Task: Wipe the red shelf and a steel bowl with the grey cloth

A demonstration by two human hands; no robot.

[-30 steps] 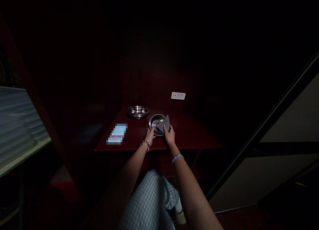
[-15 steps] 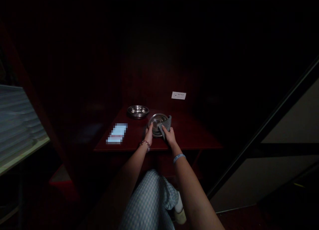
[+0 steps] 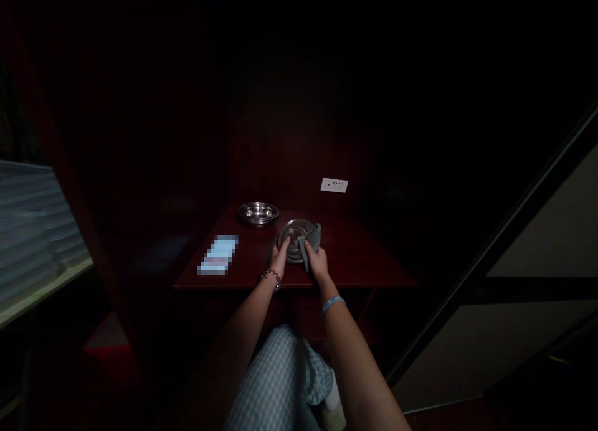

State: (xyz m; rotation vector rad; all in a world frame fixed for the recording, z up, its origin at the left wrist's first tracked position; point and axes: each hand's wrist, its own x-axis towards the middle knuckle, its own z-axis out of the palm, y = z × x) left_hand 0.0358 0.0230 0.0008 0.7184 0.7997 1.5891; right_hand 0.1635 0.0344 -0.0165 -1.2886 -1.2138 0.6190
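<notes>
A shiny metal bowl is tilted toward me above the dark red desk. My left hand grips its left rim, thumb over the inside and the other fingers mostly hidden behind. On the bowl's right side, my right hand is closed on a folded grey cloth, which it presses over the rim. Left of and behind these hands, more metal bowls, seemingly stacked, rest on the desk.
A blurred-out bright rectangle lies at the desk's left. A white socket plate is on the back panel. Stacked clear plastic containers stand on a shelf at far left, above a red bin-like object. My checked trouser leg is below the desk.
The cloth has bunched up and shifted slightly along the bowl's right side. My left thumb reaches a little further into the bowl. The whole view has shifted slightly.
</notes>
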